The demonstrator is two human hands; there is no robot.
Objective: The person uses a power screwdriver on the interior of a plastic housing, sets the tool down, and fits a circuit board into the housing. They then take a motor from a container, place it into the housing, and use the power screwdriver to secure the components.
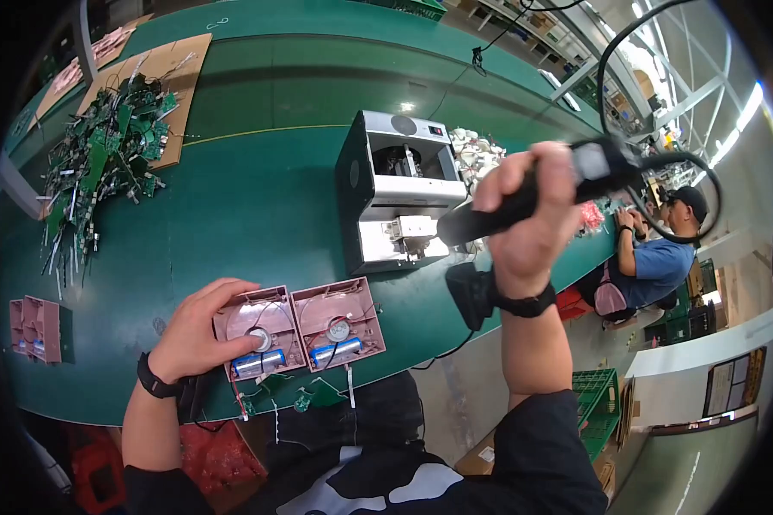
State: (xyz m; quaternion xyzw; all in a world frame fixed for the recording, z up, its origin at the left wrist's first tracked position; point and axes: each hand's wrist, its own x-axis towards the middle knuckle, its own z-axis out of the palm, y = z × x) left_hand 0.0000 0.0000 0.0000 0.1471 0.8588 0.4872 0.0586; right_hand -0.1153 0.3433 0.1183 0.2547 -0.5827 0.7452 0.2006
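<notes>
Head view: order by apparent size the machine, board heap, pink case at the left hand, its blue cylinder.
1. Machine, board heap: too alike to rank
2. Pink case, partly covered
3. Blue cylinder

Green tabletop (249,197): two open pink cases (297,326) under the fingers of the left hand (197,333); beyond these fingers, rightward, a black-and-silver machine (412,189); far leftward, circuit boards (107,159) spilling off cardboard (189,73).

Holds the right hand (534,239) high with curled fingers (556,172) above an upright forearm (534,354); rests the left hand (196,330) lower, with the thumb (242,345) stretched inward
</notes>
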